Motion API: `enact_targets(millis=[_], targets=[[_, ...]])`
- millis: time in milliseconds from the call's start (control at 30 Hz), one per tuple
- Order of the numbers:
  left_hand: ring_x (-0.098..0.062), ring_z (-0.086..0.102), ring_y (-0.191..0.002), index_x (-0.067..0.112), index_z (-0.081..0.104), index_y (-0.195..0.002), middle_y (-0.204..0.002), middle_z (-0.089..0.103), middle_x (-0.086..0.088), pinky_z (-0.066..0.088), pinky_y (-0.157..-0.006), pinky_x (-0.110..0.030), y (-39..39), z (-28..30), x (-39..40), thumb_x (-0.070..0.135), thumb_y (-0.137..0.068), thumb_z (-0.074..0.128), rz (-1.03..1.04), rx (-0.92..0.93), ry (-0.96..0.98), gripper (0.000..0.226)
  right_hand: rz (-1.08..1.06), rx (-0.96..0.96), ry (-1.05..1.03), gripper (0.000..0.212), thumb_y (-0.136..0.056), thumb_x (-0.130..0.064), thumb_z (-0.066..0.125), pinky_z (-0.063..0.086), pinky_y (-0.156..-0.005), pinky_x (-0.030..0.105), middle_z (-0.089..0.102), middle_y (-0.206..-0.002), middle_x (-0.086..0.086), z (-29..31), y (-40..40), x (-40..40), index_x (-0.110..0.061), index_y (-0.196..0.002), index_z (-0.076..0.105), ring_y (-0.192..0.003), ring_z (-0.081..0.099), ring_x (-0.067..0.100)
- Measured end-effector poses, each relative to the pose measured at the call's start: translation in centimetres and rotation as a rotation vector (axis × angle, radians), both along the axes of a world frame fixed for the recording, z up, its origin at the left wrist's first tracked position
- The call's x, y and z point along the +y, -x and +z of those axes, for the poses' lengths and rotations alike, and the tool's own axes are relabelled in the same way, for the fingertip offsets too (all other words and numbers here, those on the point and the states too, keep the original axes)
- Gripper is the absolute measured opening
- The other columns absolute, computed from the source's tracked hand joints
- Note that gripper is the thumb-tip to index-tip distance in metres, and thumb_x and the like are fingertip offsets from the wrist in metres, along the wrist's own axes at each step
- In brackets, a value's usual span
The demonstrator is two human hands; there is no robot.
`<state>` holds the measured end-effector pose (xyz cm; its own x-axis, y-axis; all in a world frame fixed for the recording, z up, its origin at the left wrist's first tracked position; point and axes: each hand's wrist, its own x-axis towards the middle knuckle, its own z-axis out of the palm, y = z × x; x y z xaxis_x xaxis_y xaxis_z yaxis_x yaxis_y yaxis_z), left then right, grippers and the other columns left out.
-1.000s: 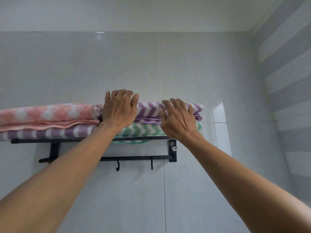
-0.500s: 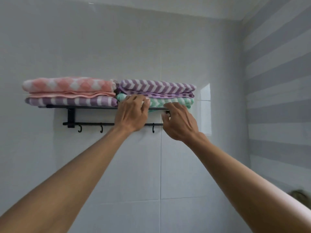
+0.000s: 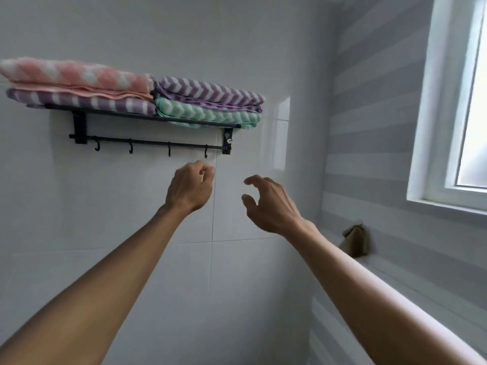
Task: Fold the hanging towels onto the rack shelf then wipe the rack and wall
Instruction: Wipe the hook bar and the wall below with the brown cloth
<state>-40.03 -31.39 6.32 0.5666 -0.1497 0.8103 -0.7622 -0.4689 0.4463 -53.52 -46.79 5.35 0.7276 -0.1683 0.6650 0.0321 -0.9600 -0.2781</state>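
Below the black towel rack (image 3: pixel 147 119), where four folded towels (image 3: pixel 210 93) lay stacked on its shelf, the left hand (image 3: pixel 188 189) hung loosely curled and empty while the right hand (image 3: pixel 271 206) reached forward, fingers (image 3: pixel 253 180) spread, holding nothing.

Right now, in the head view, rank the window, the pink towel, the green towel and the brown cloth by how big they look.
1. window, largest though cut off by the frame
2. pink towel
3. green towel, shows less than the pink, though the purple towel covers part of it
4. brown cloth, smallest
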Motion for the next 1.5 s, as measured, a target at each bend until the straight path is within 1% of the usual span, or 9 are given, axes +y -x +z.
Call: enact_targets(millis=[133,300,467,667,967,1200,1333,1433,1500], targets=[[-0.025,0.062,-0.09,0.014,0.065,-0.092,-0.091,0.068,-0.002,0.054,-0.082,-0.039,4.8,-7.9,-3.2,0.035,-0.1,0.049,-0.102,0.235,-0.057,0.027,-0.059,0.129,-0.149,0.043,-0.096,-0.036,0.057,0.051,-0.096,0.043,0.057,-0.135,0.001,-7.4,6.1,-1.5,-0.03,-0.138,0.052,-0.12,0.058,0.024],[-0.023,0.063,-0.097,0.014,0.07,-0.1,-0.099,0.072,-0.002,0.051,-0.087,-0.033,12.3,-17.3,-6.6,0.035,-0.098,0.053,-0.258,0.454,-0.205,0.027,-0.18,0.244,-0.389,0.041,-0.092,-0.032,0.064,0.05,-0.099,0.036,0.063,-0.128,0.005,-15.3,14.2,-4.0,-0.025,-0.132,0.059,-0.116,0.061,0.025],[-0.021,0.066,-0.092,0.018,0.07,-0.094,-0.089,0.07,0.002,0.047,-0.08,-0.026,16.0,-22.4,-8.6,0.033,-0.096,0.059,-0.351,0.56,-0.295,0.019,-0.262,0.204,-0.753,0.029,-0.09,-0.029,0.068,0.056,-0.091,0.032,0.071,-0.109,-0.003,-21.2,19.3,-5.4,-0.027,-0.118,0.068,-0.098,0.068,0.015],[-0.019,0.067,-0.091,0.017,0.072,-0.096,-0.093,0.073,0.0,0.053,-0.086,-0.029,14.4,-24.2,-13.8,0.032,-0.093,0.066,-0.439,0.606,-0.336,0.016,-0.367,0.128,-0.98,0.022,-0.087,-0.027,0.068,0.058,-0.082,0.04,0.073,-0.093,-0.007,-24.3,18.4,-10.1,-0.031,-0.108,0.068,-0.093,0.069,0.017],[-0.019,0.069,-0.09,0.016,0.072,-0.095,-0.092,0.073,-0.001,0.055,-0.085,-0.03,4.2,-23.5,-24.7,0.028,-0.089,0.073,-0.564,0.617,-0.334,0.014,-0.48,0.012,-1.025,0.023,-0.086,-0.024,0.068,0.059,-0.077,0.039,0.074,-0.093,-0.005,-22.4,8.9,-19.4,-0.03,-0.108,0.068,-0.091,0.071,0.019],[-0.02,0.067,-0.085,0.009,0.073,-0.097,-0.091,0.074,-0.006,0.041,-0.071,-0.019,-4.2,-21.4,-32.3,0.021,-0.088,0.075,-0.674,0.63,-0.329,0.015,-0.59,-0.054,-1.004,0.026,-0.087,-0.021,0.066,0.06,-0.08,0.04,0.073,-0.092,-0.004,-20.2,0.6,-25.2,-0.028,-0.112,0.067,-0.088,0.069,0.017],[-0.018,0.065,-0.082,0.008,0.073,-0.096,-0.091,0.074,-0.006,0.041,-0.066,-0.02,-6.7,-21.6,-36.7,0.019,-0.087,0.076,-0.733,0.666,-0.315,0.014,-0.644,-0.062,-0.961,0.028,-0.087,-0.019,0.064,0.06,-0.08,0.039,0.073,-0.091,-0.005,-19.5,-1.9,-28.1,-0.027,-0.114,0.066,-0.083,0.069,0.016],[-0.017,0.064,-0.081,0.009,0.072,-0.096,-0.09,0.072,-0.006,0.04,-0.059,-0.012,-8.0,-22.3,-40.0,0.017,-0.087,0.076,-0.765,0.685,-0.303,0.013,-0.699,-0.078,-0.916,0.031,-0.087,-0.015,0.062,0.059,-0.077,0.035,0.072,-0.087,-0.005,-19.0,-3.6,-30.8,-0.023,-0.117,0.066,-0.081,0.067,0.017],[-0.016,0.062,-0.081,0.008,0.072,-0.098,-0.09,0.07,-0.006,0.039,-0.06,-0.013,-8.5,-22.6,-42.0,0.016,-0.087,0.075,-0.777,0.705,-0.291,0.014,-0.727,-0.084,-0.89,0.03,-0.088,-0.015,0.061,0.06,-0.076,0.034,0.071,-0.088,-0.007,-18.8,-4.4,-32.4,-0.023,-0.117,0.066,-0.084,0.068,0.018]])
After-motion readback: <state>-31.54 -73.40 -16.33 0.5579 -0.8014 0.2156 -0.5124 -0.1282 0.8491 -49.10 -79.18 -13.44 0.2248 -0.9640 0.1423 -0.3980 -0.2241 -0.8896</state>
